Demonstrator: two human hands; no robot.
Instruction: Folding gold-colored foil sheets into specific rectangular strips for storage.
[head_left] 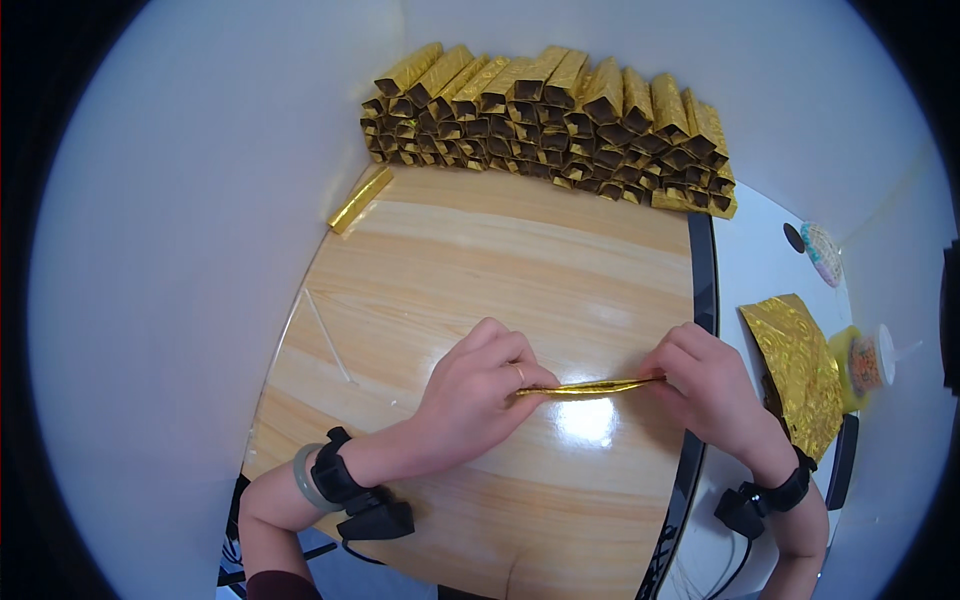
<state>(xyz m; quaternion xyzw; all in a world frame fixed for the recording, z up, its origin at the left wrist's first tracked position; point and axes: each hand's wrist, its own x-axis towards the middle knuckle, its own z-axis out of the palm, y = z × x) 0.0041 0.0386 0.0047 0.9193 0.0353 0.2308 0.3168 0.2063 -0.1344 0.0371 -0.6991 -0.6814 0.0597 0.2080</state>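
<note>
We see a white stick [329,336] at left, a dark disc [794,238] and patterned oval [822,254] upper right, a tub [866,364] below.

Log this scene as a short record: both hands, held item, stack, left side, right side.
Left hand: pinching one end of the gold strip
Right hand: pinching its other end
Held item: narrow, shiny, folded-looking, above the wooden table
Stack: open-ended gold tubes, piled in rows at the far end
Left side: single gold piece, thin white stick
Right side: patterned gold sheet, small tub
</note>
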